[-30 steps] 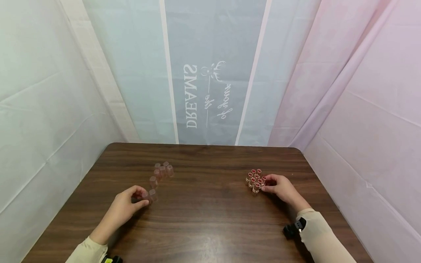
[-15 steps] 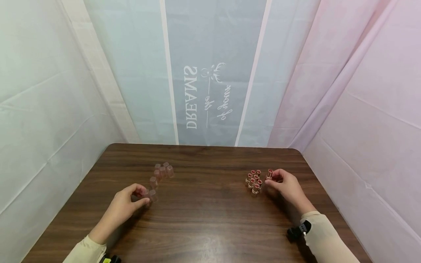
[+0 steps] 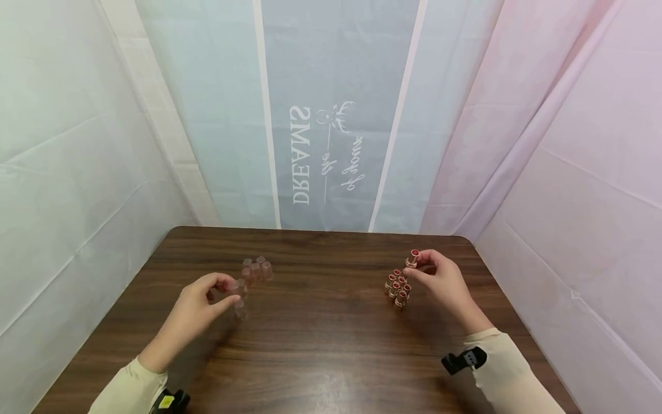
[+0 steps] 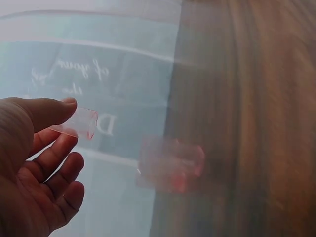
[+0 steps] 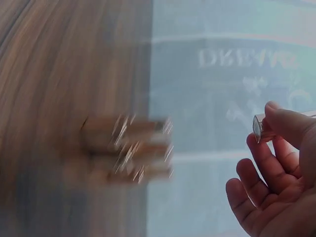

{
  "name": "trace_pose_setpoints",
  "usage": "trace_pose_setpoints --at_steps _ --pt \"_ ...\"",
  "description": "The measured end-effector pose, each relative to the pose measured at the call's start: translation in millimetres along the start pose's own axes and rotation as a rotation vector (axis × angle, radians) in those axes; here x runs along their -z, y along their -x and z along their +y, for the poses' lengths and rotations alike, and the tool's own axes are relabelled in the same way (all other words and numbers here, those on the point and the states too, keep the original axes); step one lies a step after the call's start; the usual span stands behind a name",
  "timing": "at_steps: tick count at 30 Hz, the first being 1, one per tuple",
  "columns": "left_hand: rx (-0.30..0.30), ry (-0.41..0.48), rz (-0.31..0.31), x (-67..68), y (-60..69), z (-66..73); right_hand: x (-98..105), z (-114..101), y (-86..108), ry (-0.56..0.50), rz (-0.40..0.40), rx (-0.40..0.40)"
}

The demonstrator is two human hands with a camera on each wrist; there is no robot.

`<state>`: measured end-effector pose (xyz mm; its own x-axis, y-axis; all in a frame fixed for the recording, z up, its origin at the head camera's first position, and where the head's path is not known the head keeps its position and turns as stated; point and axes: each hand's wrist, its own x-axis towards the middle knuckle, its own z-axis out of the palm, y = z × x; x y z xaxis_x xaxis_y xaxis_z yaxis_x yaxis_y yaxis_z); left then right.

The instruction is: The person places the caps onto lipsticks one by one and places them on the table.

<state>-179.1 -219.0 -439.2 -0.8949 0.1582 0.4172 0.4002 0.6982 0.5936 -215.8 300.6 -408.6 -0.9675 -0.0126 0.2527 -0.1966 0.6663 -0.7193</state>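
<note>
My left hand [image 3: 199, 307] pinches a clear pinkish cap between thumb and fingers; in the left wrist view this cap [image 4: 81, 122] shows its open end. Several more translucent caps [image 3: 255, 271] stand on the table beyond it, and one stands just below the held one. On the right, my right hand [image 3: 445, 284] pinches a gold tube with a red top [image 3: 412, 259], raised above the table. A tight cluster of similar gold tubes [image 3: 397, 287] stands to the left of and below that hand. The right wrist view shows the held tube's base [image 5: 257, 128].
The dark wood table [image 3: 320, 322] has its far edge against a hanging blue-grey cloth [image 3: 331, 57] with white lettering. Pale cloths hang at both sides. The middle of the table lies between the two groups.
The right hand has drawn one tube out of the cluster and lifted it up, now above the cluster's far side. The left hand has picked up a cap and moved slightly up and right.
</note>
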Motion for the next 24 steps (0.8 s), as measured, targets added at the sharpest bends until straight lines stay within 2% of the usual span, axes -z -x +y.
trace_pose_setpoints --at_steps 6,11,19,24 --pt "-0.040 0.038 -0.004 -5.1 -15.4 22.0 -15.3 -33.2 -0.9 -0.137 0.014 0.051" --pt "-0.052 0.102 -0.027 -10.8 -23.8 40.7 -36.0 -49.5 2.9 -0.223 -0.058 0.045" --pt "-0.070 0.211 -0.051 -16.9 -39.1 67.6 -81.5 -67.6 19.2 -0.240 -0.108 0.108" --pt "-0.078 0.236 -0.052 -19.5 -46.9 82.3 -102.5 -73.3 27.1 -0.239 -0.126 0.146"
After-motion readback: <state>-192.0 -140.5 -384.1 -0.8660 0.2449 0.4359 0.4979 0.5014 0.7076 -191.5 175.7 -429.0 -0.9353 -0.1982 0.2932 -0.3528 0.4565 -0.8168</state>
